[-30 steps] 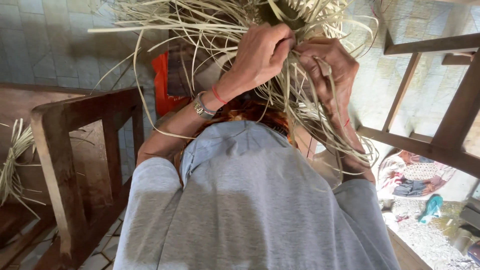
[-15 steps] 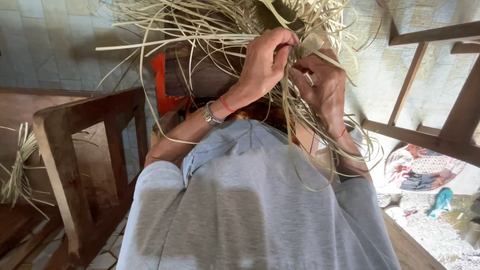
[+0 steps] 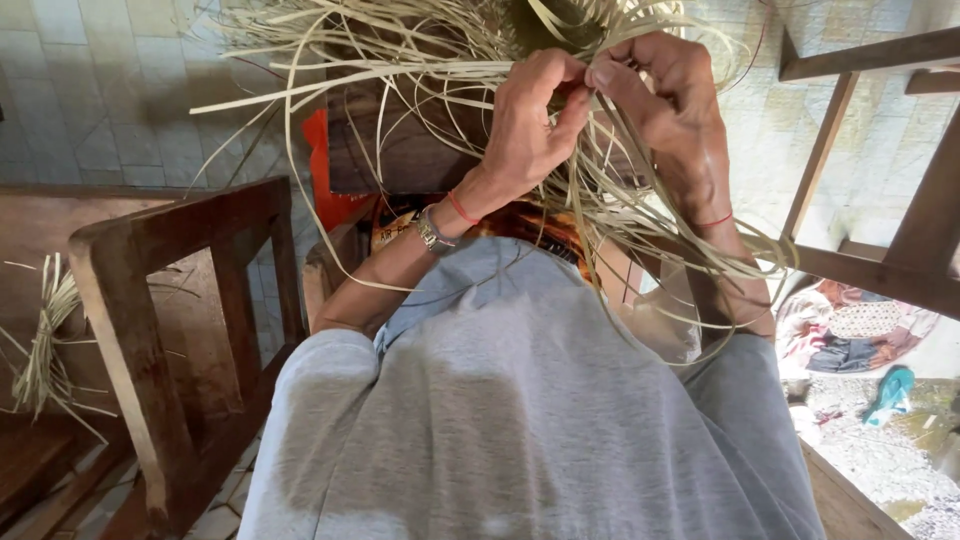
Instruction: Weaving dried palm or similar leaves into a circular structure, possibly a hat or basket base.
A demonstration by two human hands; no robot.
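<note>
Straw strips [image 3: 420, 60] (pale) between fingers [image 3: 570, 100]

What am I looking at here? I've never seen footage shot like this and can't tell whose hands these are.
There is no machine. The picture comes from a camera worn on a person's head, looking down past their grey shirt. Both hands are their own. The left hand and right hand meet fingertip to fingertip, pinching pale flat strips that spread out loosely. A wooden chair stands on the left, with another strip bundle beside it.
</note>
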